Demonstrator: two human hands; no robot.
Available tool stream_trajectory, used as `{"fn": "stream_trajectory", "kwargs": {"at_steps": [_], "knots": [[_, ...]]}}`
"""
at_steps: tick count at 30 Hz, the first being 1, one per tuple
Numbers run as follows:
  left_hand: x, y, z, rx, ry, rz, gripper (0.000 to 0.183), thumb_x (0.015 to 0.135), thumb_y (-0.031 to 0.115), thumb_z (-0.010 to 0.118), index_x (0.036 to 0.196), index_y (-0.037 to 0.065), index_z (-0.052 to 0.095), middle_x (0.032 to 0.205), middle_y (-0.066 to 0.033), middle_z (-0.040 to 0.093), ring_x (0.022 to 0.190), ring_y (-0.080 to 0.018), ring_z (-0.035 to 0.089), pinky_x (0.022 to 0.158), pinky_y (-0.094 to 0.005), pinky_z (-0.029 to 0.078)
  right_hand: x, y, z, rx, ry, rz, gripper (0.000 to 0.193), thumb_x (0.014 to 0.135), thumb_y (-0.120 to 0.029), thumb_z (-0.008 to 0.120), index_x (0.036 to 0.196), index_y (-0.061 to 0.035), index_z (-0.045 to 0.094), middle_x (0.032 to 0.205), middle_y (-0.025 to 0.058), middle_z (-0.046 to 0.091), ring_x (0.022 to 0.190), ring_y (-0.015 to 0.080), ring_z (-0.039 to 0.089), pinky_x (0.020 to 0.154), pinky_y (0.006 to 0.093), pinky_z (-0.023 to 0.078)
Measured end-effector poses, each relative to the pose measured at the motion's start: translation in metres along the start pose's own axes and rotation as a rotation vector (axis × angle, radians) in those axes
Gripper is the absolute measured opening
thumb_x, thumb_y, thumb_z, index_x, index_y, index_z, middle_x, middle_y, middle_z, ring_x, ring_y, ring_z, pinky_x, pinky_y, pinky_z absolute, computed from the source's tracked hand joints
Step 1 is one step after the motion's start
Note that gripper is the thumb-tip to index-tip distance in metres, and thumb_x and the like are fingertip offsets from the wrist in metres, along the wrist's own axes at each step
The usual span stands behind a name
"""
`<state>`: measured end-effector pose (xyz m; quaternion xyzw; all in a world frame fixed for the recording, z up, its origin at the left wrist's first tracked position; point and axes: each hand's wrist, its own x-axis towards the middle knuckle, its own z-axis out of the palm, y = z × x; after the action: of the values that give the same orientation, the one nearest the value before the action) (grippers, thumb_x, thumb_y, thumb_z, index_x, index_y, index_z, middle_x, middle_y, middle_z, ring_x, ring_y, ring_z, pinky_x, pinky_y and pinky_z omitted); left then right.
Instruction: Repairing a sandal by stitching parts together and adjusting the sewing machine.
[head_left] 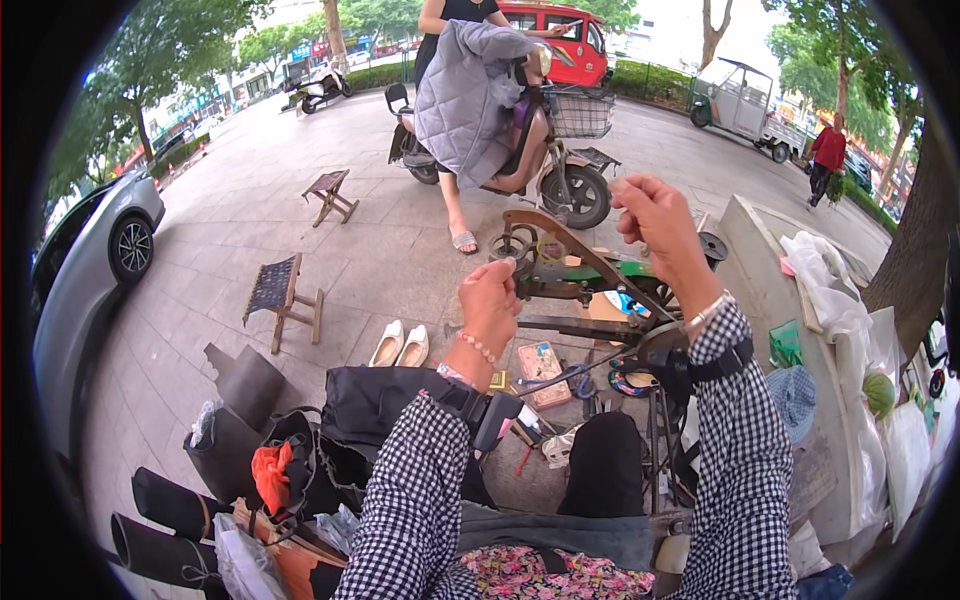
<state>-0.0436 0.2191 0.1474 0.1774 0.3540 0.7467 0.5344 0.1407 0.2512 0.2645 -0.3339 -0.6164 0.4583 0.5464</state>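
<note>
Both my hands are raised in front of me, with fingers pinched. My left hand (487,308) is closed at the near left side of a metal hand machine (575,322), fingertips by its round wheel part (512,252). Higher and further right, my right hand (657,225) is closed in a pinch above the machine's green body (632,269). Anything between the fingertips of either hand is too fine to make out. A brown curved arm (566,238) of the machine slants between the two hands.
A pair of white shoes (400,345), a pink box (542,374) and blue-handled scissors (578,380) lie on the paving. Folding stools (283,300) stand left. Black bags and rolls (180,505) crowd the lower left. Ahead, a person stands by a scooter (575,195); a ledge (755,262) runs right.
</note>
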Motion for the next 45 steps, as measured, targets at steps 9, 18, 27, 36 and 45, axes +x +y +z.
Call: {"fn": "stream_trajectory", "kwargs": {"at_steps": [9, 18, 27, 36, 45], "knots": [[0.005, -0.009, 0.013, -0.117, 0.022, -0.07, 0.012, 0.074, 0.007, 0.061, 0.066, 0.008, 0.052, 0.053, 0.0006, 0.044, 0.032, -0.0078, 0.03, 0.032, -0.0245, 0.02, 0.035, 0.04, 0.02, -0.266, -0.085, 0.065, 0.022, 0.08, -0.024, 0.062, 0.089, -0.0039, 0.06, 0.075, -0.0005, 0.058, 0.062, 0.0061, 0.051, 0.052, 0.0195, 0.041], [0.012, -0.009, 0.027, -0.096, 0.018, -0.198, 0.012, 0.075, 0.007, 0.06, 0.067, 0.008, 0.051, 0.055, -0.0009, 0.046, 0.035, -0.0104, 0.034, 0.034, -0.0261, 0.025, 0.063, 0.057, 0.028, -0.424, -0.167, 0.122, 0.022, 0.08, -0.028, 0.062, 0.084, -0.0065, 0.061, 0.073, -0.0012, 0.057, 0.065, 0.0068, 0.051, 0.056, 0.021, 0.04], [0.024, -0.017, 0.044, -0.321, 0.009, -0.231, 0.007, 0.08, 0.012, 0.056, 0.076, 0.01, 0.051, 0.061, 0.0004, 0.049, 0.052, -0.0133, 0.045, 0.045, -0.0261, 0.034, 0.075, 0.06, 0.036, -0.376, -0.235, 0.376, 0.032, 0.082, -0.039, 0.057, 0.08, -0.0081, 0.061, 0.079, 0.0002, 0.055, 0.07, 0.0104, 0.049, 0.063, 0.0261, 0.041], [0.024, -0.017, 0.048, -0.285, -0.034, -0.181, 0.007, 0.083, 0.014, 0.053, 0.079, 0.009, 0.05, 0.064, -0.0009, 0.05, 0.053, -0.0143, 0.047, 0.048, -0.0265, 0.036, 0.081, 0.061, 0.044, -0.332, -0.318, 0.396, 0.03, 0.081, -0.038, 0.059, 0.08, -0.0091, 0.062, 0.076, -0.0014, 0.054, 0.069, 0.0108, 0.047, 0.063, 0.0296, 0.04], [0.026, -0.025, 0.057, -0.249, -0.071, -0.242, 0.007, 0.083, 0.014, 0.054, 0.079, 0.01, 0.05, 0.062, -0.0003, 0.049, 0.052, -0.0131, 0.046, 0.046, -0.0253, 0.037, 0.102, 0.068, 0.035, -0.423, -0.356, 0.189, 0.029, 0.073, -0.029, 0.067, 0.067, -0.0015, 0.063, 0.056, 0.0006, 0.054, 0.051, 0.0112, 0.048, 0.05, 0.0283, 0.039]]}}
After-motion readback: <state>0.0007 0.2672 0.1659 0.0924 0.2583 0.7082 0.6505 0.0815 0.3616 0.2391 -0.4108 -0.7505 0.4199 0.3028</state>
